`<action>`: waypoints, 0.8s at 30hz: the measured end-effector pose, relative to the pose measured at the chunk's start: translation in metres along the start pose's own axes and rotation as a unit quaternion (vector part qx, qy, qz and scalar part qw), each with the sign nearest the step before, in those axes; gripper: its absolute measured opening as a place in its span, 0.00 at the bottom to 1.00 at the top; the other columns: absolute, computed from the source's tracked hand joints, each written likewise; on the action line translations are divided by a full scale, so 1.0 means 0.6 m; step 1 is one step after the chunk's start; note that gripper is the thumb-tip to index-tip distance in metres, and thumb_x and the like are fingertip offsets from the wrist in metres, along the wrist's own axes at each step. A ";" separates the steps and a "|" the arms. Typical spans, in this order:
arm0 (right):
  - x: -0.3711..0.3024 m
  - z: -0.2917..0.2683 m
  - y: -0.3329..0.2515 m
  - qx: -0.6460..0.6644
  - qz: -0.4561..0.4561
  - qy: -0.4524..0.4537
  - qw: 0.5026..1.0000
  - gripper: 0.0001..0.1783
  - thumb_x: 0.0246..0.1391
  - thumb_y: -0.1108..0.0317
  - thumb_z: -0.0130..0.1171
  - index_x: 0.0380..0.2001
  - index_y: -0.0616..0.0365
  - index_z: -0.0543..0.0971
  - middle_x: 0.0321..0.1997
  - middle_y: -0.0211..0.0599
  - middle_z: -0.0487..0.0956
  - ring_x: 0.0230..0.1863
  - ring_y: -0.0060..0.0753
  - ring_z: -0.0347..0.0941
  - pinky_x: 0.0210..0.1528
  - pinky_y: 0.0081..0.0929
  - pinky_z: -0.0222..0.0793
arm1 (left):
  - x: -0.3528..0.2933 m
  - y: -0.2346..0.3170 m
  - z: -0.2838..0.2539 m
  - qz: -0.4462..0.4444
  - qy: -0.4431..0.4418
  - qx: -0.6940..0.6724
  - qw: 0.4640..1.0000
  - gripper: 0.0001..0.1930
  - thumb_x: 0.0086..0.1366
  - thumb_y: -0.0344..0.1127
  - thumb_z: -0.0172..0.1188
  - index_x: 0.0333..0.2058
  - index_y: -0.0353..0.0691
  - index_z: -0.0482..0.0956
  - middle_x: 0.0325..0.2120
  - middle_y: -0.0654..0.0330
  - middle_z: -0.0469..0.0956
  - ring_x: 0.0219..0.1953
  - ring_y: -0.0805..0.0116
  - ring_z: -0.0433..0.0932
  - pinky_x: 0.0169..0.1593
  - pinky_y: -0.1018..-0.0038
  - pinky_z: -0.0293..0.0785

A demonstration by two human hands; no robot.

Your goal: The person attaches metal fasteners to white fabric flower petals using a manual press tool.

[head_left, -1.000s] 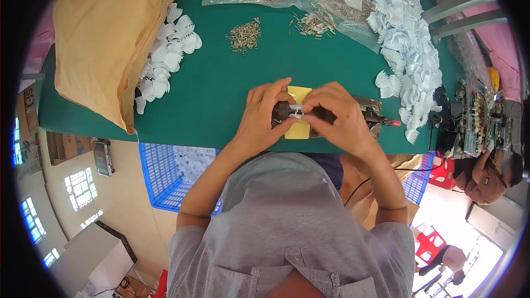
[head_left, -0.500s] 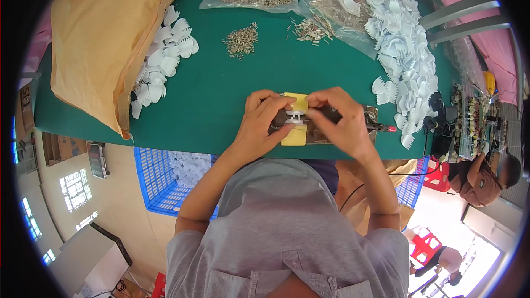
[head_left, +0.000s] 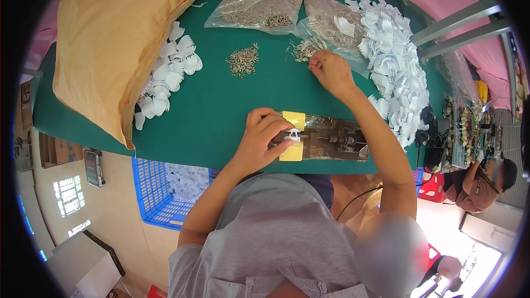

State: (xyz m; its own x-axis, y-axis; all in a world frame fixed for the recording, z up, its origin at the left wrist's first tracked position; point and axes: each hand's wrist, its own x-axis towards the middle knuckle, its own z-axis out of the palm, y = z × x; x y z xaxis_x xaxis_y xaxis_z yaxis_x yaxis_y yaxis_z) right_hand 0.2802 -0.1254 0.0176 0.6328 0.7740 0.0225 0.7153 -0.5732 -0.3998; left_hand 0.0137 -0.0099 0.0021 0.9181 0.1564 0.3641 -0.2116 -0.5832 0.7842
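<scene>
My left hand (head_left: 258, 139) is at the left end of a dark metal fixture (head_left: 331, 137) on the green table. Its thumb and fingers pinch a small white plastic piece (head_left: 293, 134) with short prongs, between patches of yellow tape (head_left: 291, 153). My right hand (head_left: 333, 73) reaches forward to the edge of a small pile of thin metal pins (head_left: 301, 49). Its fingertips are drawn together there, and whatever they hold is too small to make out.
A heap of small metal parts (head_left: 243, 60) lies mid-table, with clear bags (head_left: 254, 3) behind. Toothed white pieces (head_left: 395, 60) are piled at right; more (head_left: 172, 72) spill from a tan sack (head_left: 99, 55). A blue crate (head_left: 144, 187) stands below the table edge.
My right hand has left the fixture and moved forward to the pins, uncovering the fixture's right part. The red-tipped tool there is no longer visible. My left hand keeps its pinch on the white piece.
</scene>
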 end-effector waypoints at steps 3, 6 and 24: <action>0.004 0.005 0.003 -0.052 -0.045 -0.009 0.998 0.08 0.56 0.67 0.66 0.35 0.61 0.81 0.42 0.49 0.84 0.44 0.55 0.83 0.47 0.47 0.79 | 0.001 -0.001 0.001 0.004 0.002 -0.003 1.000 0.17 0.56 0.31 0.75 0.45 0.41 0.83 0.44 0.61 0.82 0.54 0.55 0.71 0.56 0.62 0.71; 0.004 0.015 0.002 -0.112 -0.069 0.009 0.991 0.09 0.58 0.67 0.63 0.35 0.63 0.80 0.39 0.52 0.84 0.43 0.57 0.82 0.45 0.50 0.78 | 0.000 -0.002 0.003 0.006 0.005 -0.006 1.000 0.17 0.56 0.31 0.75 0.44 0.40 0.83 0.45 0.61 0.82 0.54 0.55 0.71 0.56 0.62 0.71; -0.225 -0.058 -0.121 0.380 0.011 -0.096 0.920 0.05 0.60 0.79 0.64 0.40 0.63 0.83 0.36 0.29 0.80 0.32 0.16 0.74 0.34 0.19 0.70 | -0.001 -0.006 0.005 -0.008 0.005 -0.021 1.000 0.18 0.55 0.30 0.75 0.44 0.40 0.82 0.44 0.61 0.82 0.53 0.55 0.72 0.55 0.62 0.72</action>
State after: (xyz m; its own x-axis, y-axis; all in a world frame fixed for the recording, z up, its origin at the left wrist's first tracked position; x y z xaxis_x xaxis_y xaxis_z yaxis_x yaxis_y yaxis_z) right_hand 0.1534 -0.1975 0.0752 0.5286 0.8396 -0.1252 0.2434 -0.2912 -0.9252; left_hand 0.0150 -0.0103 -0.0023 0.9179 0.1736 0.3568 -0.2115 -0.5467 0.8102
